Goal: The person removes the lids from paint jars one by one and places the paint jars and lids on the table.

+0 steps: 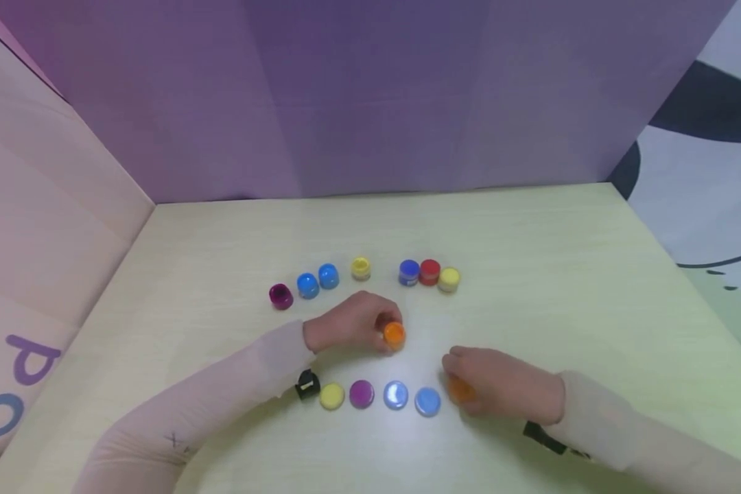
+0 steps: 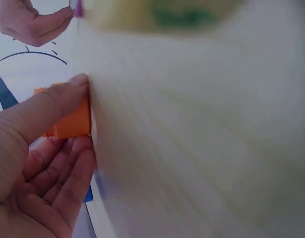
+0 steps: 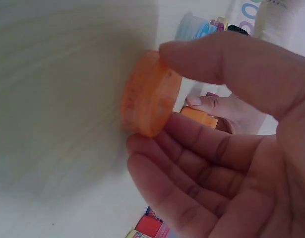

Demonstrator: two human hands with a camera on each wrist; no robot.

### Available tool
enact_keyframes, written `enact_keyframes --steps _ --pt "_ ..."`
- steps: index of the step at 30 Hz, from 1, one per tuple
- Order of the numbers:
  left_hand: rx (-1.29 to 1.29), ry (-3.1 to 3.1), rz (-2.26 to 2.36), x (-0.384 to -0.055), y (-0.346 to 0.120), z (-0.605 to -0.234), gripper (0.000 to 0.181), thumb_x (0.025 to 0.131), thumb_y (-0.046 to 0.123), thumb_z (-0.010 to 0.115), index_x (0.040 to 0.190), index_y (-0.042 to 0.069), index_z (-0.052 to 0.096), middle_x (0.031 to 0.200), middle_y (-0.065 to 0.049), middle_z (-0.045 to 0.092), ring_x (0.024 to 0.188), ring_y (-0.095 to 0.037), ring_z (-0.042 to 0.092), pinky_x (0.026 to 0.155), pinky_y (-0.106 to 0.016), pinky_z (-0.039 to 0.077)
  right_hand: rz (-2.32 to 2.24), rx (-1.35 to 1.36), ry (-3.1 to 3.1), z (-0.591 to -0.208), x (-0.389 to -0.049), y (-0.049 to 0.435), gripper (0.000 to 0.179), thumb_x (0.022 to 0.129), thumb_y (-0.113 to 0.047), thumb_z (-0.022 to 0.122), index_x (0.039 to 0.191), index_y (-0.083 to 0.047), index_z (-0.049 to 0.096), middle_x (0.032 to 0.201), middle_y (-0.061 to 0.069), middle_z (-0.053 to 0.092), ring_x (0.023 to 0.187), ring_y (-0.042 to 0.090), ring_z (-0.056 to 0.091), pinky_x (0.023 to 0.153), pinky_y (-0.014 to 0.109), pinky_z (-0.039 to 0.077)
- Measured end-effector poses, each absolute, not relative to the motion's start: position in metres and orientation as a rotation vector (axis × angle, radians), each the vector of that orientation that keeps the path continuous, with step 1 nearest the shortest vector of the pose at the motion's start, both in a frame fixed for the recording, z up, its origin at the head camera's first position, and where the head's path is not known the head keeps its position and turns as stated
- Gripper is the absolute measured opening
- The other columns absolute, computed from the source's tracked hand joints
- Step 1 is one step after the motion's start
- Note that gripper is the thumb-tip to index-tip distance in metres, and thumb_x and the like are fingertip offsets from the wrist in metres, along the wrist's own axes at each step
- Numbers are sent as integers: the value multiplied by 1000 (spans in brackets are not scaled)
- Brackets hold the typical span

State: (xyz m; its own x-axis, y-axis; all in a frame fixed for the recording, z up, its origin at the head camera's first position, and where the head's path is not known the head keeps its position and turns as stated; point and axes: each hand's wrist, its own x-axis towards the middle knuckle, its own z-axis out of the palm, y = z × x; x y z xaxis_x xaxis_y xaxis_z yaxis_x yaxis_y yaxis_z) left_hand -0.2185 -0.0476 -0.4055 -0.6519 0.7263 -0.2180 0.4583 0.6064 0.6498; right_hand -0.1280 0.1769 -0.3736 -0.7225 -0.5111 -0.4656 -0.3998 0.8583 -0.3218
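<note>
My left hand point(image 1: 359, 321) pinches a small orange paint pot point(image 1: 394, 335) between thumb and fingers near the table's middle. In the left wrist view the orange pot stands against the tabletop. To the right and nearer the front, my right hand point(image 1: 508, 381) grips an orange lid point(image 3: 150, 94) by its rim, thumb on one side and fingertips on the other. The lid is on edge-to-surface contact or close over the table in the right wrist view. Left of that hand lies a light blue lid point(image 1: 428, 401), the nearest of a row of loose lids.
Further left in the row are another light blue lid point(image 1: 396, 395), a purple lid point(image 1: 361, 394) and a yellow lid point(image 1: 331, 396). Behind stand a magenta pot point(image 1: 280, 296), two blue pots point(image 1: 307, 285), a yellow pot point(image 1: 361, 268), and dark blue, red point(image 1: 429, 272) and yellow pots.
</note>
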Motion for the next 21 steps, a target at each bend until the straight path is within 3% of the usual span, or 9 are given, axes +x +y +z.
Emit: enact_keyframes --steps 6,14,21 --pt "948 2365 774 -217 -44 -405 25 76 14 79 97 19 67 84 11 61 83 -11 53 77 -22 46 -265 -716 2507 -372 -130 178 24 78 -22 76 98 -17 65 84 -12 59 70 5 49 74 26 50" --pt "928 2368 750 -214 -45 -399 37 75 16 80 109 15 66 95 10 62 88 -12 54 82 -22 46 -472 -672 2527 -364 -144 172 44 81 -20 73 120 -8 58 118 6 61 106 22 57 93 42 46" --pt "902 2360 721 -217 -58 -389 52 74 22 81 121 12 62 103 6 63 92 -12 55 85 -23 47 -596 -786 2617 -374 -169 152 53 81 -24 75 127 -9 54 120 4 60 108 19 56 93 37 48"
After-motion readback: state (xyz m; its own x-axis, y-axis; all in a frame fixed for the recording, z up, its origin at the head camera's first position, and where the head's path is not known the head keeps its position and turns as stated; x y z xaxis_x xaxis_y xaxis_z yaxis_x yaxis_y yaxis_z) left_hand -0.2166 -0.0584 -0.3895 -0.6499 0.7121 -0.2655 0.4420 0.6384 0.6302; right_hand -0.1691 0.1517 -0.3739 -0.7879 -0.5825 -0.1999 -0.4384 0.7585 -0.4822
